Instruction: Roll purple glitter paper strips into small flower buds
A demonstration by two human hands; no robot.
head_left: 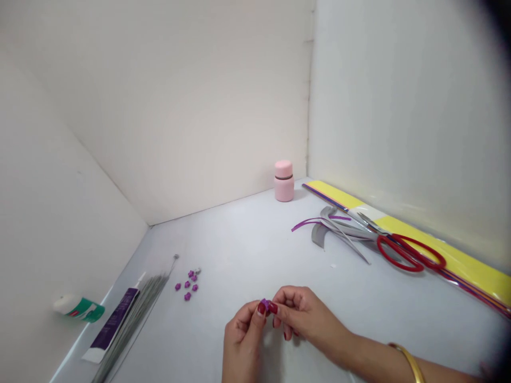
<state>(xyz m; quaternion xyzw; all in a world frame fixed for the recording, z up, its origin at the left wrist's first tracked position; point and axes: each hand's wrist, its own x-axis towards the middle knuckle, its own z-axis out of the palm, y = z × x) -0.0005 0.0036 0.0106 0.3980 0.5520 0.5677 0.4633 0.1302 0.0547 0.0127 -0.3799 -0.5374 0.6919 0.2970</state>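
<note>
Near the front middle of the table, my left hand (pixel 246 330) and my right hand (pixel 297 314) meet at the fingertips. Between them they pinch a small purple paper star (pixel 265 304), mostly covered by the thumbs and fingers. Several finished-looking purple paper stars (pixel 187 284) lie in a loose cluster to the left, with one whitish piece (pixel 197 271) among them. Purple and grey paper strips (pixel 339 229) lie in a tangle at the right, next to red-handled scissors (pixel 403 252).
A pink jar (pixel 283 183) stands at the back. On the left are a bundle of thin wires (pixel 133 324), a purple-and-white tube (pixel 114 322) and a green-and-white bottle (pixel 80 308) on its side. A long yellow pack of paper strips (pixel 431 246) runs along the right wall.
</note>
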